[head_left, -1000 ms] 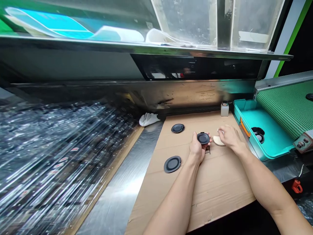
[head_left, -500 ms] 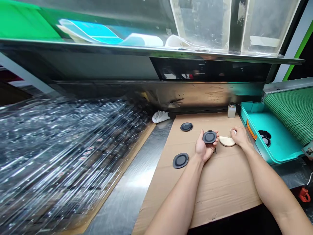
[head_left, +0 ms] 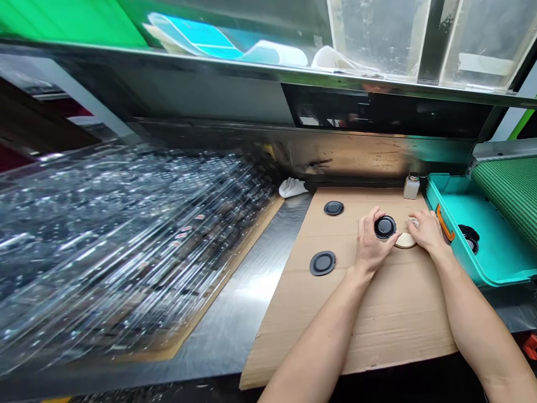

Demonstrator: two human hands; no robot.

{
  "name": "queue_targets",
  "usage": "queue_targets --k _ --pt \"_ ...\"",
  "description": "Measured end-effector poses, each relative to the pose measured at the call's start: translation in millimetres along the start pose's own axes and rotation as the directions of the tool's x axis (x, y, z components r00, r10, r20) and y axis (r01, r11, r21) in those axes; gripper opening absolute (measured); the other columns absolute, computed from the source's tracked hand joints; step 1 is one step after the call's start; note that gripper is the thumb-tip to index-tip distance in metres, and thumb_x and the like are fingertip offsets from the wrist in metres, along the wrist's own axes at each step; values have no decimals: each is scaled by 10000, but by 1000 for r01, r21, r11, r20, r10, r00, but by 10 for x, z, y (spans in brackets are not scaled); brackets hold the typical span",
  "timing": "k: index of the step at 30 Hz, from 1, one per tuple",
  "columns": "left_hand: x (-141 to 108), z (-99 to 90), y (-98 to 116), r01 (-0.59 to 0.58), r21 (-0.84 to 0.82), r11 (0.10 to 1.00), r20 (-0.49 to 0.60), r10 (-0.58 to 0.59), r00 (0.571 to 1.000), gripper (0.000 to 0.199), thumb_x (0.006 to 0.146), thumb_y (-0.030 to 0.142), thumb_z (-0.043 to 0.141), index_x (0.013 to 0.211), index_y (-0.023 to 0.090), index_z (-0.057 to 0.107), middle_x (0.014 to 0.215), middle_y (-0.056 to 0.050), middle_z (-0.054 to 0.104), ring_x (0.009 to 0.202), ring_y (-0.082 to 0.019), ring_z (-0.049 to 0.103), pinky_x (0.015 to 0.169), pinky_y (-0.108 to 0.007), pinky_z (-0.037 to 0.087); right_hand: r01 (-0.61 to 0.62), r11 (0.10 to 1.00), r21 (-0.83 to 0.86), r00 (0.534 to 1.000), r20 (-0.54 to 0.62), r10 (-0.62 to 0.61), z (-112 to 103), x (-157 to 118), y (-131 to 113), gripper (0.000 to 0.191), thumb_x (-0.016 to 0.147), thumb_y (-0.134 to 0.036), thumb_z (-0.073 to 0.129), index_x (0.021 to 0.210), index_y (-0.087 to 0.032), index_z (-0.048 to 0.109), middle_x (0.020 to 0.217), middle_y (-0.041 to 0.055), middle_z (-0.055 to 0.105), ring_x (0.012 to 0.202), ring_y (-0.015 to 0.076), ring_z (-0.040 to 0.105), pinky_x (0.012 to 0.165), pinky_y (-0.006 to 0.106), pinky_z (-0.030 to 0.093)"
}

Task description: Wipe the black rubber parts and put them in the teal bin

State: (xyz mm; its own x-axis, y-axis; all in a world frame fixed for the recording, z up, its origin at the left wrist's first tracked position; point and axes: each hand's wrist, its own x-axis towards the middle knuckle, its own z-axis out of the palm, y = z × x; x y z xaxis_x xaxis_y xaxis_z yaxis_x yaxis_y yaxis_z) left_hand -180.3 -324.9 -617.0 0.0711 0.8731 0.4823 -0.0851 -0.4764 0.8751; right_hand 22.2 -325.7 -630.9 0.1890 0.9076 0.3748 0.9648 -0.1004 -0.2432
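My left hand [head_left: 371, 240] is closed on the edge of a round black plastic lid-like disc [head_left: 385, 226], its glossy, dished face turned up. Just right of it, my right hand [head_left: 427, 228] pinches something small and whitish [head_left: 414, 222], mostly covered by the fingers, so its kind is unclear. Beneath and between the hands, a round cream pad [head_left: 405, 241] lies on the cardboard sheet [head_left: 310, 330]. Two similar black discs, a farther one [head_left: 334, 208] and a nearer one [head_left: 323, 263], rest flat on the cardboard to the left.
A small whitish bottle [head_left: 411, 186] stands at the back. To the right is a teal bin [head_left: 499, 224] with black discs inside, beside a green conveyor belt [head_left: 509, 182]. Stacked clear plastic trays [head_left: 159, 240] fill the left. A white glove-like bundle [head_left: 292, 187] lies behind.
My left hand has turned the black disc over, from its matte face to its glossy one, and now grips its edge. The right hand stays near the cream pad. The whole view has shifted.
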Motion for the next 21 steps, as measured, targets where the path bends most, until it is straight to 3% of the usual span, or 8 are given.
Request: queue_targets --k 5,10,12,14,16,18,19,21 --pt "41 -26 17 70 -36 997 -47 -72 996 704 596 138 910 1234 231 625 1205 -123 683 1270 -302 553 1128 -433 405 229 951 207 959 121 -257 -101 -40 -199 207 882 -350 638 1030 -247 739 1025 52 702 1017 236 582 924 357 418" --pt "62 -53 -20 62 -33 998 -67 -64 996 737 597 206 928 1263 235 612 1226 -128 673 1277 -310 543 1141 -436 389 308 907 288 865 311 -393 -208 -98 -267 319 790 -455 749 1054 -279 716 1069 22 693 1042 228 611 1003 374 413" --pt "67 -61 -53 27 7 1000 -41 -27 999 750 627 257 922 1297 236 586 1264 -133 655 1295 -310 527 1156 -436 370 308 910 276 862 324 -390 -196 -93 -253 344 781 -423 762 1086 -273 706 1088 33 689 1054 239 610 1011 385 416" --pt "69 -66 -74 14 28 1000 -23 -13 1000 762 651 304 914 1324 238 562 1300 -138 638 1319 -313 506 1165 -440 357 287 917 277 899 251 -358 -147 -71 -247 294 847 -353 694 1123 -250 696 1099 60 691 1065 247 607 983 376 434" --pt "67 -67 -71 30 15 999 -17 -30 999 784 657 347 911 1342 238 547 1330 -145 624 1340 -322 485 1171 -451 348 238 930 282 963 56 -263 -71 -47 -264 335 911 -325 618 1227 -222 658 1173 102 673 1116 262 588 987 382 436" --pt "60 -64 -48 57 -20 998 -11 -57 998 803 646 373 916 1346 238 546 1347 -152 616 1349 -330 474 1168 -457 351 171 951 258 981 -132 -141 19 -41 -301 407 947 -337 576 1329 -199 603 1258 142 629 1173 286 552 1011 404 425" --pt "56 -61 -35 63 -37 997 -10 -63 998 807 637 370 921 1341 238 551 1349 -151 616 1349 -329 475 1162 -449 356 144 964 224 981 -157 -110 65 -47 -324 411 953 -333 566 1340 -197 599 1264 151 620 1174 299 542 1008 415 423" --pt "48 -54 -23 51 -58 997 -16 -52 998 795 622 340 931 1323 242 569 1341 -138 625 1332 -315 492 1141 -410 374 119 984 136 992 -65 -111 146 -76 -363 359 952 -302 559 1288 -208 643 1215 151 632 1129 315 543 969 421 430"
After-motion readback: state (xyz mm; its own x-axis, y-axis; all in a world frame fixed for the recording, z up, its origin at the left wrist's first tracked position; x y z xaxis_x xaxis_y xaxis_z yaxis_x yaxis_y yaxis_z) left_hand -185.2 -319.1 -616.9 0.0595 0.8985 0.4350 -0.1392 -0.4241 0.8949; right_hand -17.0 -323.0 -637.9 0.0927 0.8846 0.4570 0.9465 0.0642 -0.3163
